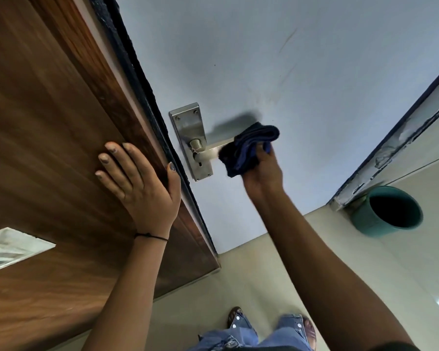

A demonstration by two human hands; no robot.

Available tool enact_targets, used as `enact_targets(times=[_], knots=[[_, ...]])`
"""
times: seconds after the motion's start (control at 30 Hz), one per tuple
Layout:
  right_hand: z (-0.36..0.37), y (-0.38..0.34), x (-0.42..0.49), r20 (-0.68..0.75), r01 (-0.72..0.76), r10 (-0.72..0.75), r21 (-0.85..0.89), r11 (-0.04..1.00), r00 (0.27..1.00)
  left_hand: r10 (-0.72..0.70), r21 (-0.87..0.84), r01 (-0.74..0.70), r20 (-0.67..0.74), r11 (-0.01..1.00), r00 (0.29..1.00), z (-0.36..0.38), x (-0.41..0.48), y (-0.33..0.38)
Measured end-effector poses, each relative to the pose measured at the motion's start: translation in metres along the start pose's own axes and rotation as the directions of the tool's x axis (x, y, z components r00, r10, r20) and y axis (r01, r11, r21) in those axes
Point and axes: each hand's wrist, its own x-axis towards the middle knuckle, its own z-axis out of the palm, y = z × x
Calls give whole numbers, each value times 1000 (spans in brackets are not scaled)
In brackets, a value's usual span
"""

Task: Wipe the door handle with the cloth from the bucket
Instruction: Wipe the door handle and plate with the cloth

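A metal door handle (208, 148) on a steel backplate (188, 127) is fixed to the pale blue door (289, 72). My right hand (264, 173) grips a bunched dark blue cloth (249, 148), which wraps the outer end of the lever and hides its tip. My left hand (140, 183) lies flat with fingers spread on the brown wooden panel (48, 122) beside the door's edge, thumb resting near the dark edge strip. The teal bucket (388, 211) stands on the floor at the right, its inside dark.
The beige tiled floor (251, 274) lies below, with my feet in sandals and jeans at the bottom. A worn white door frame (395, 143) runs diagonally on the right above the bucket. A white fitting (8, 247) is set in the wooden panel at the left.
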Motion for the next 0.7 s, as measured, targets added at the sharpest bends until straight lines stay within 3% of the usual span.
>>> enact_targets(times=[0.2, 0.27, 0.37, 0.5, 0.6, 0.7], knots=[[20, 61, -50, 41, -295, 297, -57, 954, 954, -9, -17, 10, 12, 1000, 1000, -1, -1, -1], [17, 47, -41, 33, -239, 241, -68, 969, 970, -9, -29, 9, 1, 1000, 1000, 0, -1, -2], [3, 7, -13, -14, -19, 18, -76, 997, 1000, -7, -26, 6, -14, 1000, 1000, 2, 0, -1], [-3, -7, -3, -140, 150, -196, -286, 946, 971, -9, -38, 8, -18, 999, 1000, 4, 0, -2], [6, 30, -22, -158, 131, -199, -363, 922, 967, -13, -52, 11, -32, 999, 999, 4, -2, -3], [14, 63, -42, -108, 46, -98, -408, 912, 989, -10, -53, 9, -22, 999, 1000, 4, -3, -3]])
